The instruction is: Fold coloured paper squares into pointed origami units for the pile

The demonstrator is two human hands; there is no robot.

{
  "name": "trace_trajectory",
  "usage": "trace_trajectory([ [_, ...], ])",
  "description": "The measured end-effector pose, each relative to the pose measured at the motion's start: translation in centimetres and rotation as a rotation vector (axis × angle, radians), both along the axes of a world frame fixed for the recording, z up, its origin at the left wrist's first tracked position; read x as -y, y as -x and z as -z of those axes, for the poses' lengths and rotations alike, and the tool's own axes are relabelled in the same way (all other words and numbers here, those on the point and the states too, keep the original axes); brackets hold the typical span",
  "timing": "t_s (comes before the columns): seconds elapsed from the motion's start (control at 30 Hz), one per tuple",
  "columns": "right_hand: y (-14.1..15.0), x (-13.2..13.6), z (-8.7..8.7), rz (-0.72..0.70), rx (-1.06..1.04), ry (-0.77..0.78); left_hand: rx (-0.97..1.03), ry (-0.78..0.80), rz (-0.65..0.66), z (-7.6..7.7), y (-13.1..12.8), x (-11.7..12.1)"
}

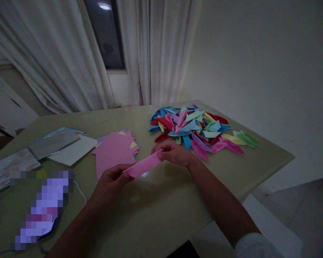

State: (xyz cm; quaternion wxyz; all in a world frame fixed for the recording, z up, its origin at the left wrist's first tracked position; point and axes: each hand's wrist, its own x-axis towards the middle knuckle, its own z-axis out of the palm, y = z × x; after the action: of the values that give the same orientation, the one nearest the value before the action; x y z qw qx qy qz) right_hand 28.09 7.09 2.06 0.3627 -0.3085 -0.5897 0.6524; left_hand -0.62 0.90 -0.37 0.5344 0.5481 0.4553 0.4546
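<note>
A folded strip of pink paper [144, 166] is held above the table between my two hands. My left hand [115, 179] pinches its near left end, thumb on top. At the far right end, my right hand [173, 153] grips it with thumb and fingers. The strip slants up toward the right. Just behind my left hand lies a stack of square paper sheets [114, 147], pink on top, with yellow, purple and blue edges showing. Beyond my right hand is a heap of folded paper pieces [191, 125] in many colours.
On the left lie a clear plastic sleeve [54, 143], a white sheet [72, 152] and a printed booklet [13, 166]. A blurred-out phone [43, 211] with a cable [80, 192] is near front left. The table's right edge [266, 175] runs toward a wall.
</note>
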Motion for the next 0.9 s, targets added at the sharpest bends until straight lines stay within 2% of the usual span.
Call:
trace_trajectory([
  [0.1, 0.5, 0.2, -0.1, -0.014, 0.050, -0.038, 0.009, -0.021, -0.031, 0.4, 0.2, -0.3],
  [0.2, 0.5, -0.1, -0.2, -0.016, 0.130, -0.104, -0.076, -0.079, -0.075, 0.6, 0.2, -0.7],
  [0.27, -0.1, -0.6, -0.5, 0.108, 0.179, -0.209, -0.122, -0.103, -0.135, 0.7, 0.2, -0.9],
  [0.3, -0.8, -0.9, -0.7, 0.256, 0.220, -0.300, -0.148, -0.118, -0.166, 0.8, 0.2, -0.9],
  [0.33, -1.7, -1.2, -0.9, 0.468, 0.261, -0.412, -0.187, -0.142, -0.188, 0.8, 0.3, -0.9],
  [0.4, -4.2, -1.7, -1.6, 1.077, 0.438, -0.658, -0.319, -0.212, -0.220, 1.1, 0.4, -1.0],
  [0.43, -5.8, -1.9, -2.0, 1.246, 0.466, -0.680, -0.392, -0.250, -0.233, 1.3, 0.4, -1.0],
  [0.5, -9.0, -1.9, -2.4, 1.457, 0.498, -0.677, -0.501, -0.324, -0.235, 1.8, 0.5, -1.1],
  [0.57, -11.9, -1.9, -2.4, 1.591, 0.542, -0.664, -0.572, -0.401, -0.203, 2.5, 0.6, -1.3],
  [0.63, -14.1, -1.9, -1.9, 1.634, 0.592, -0.646, -0.674, -0.487, -0.188, 3.4, 0.9, -1.7],
  [0.73, -15.6, -2.1, -0.9, 1.614, 0.732, -0.625, -0.948, -0.561, -0.253, 4.3, 1.5, -2.3],
  [0.8, -15.1, -2.5, -0.5, 1.590, 0.745, -0.633, -1.093, -0.549, -0.265, 4.5, 1.8, -2.4],
  [0.9, -11.9, -3.1, -0.4, 1.462, 0.663, -0.699, -1.185, -0.524, -0.215, 3.8, 1.7, -2.0],
])
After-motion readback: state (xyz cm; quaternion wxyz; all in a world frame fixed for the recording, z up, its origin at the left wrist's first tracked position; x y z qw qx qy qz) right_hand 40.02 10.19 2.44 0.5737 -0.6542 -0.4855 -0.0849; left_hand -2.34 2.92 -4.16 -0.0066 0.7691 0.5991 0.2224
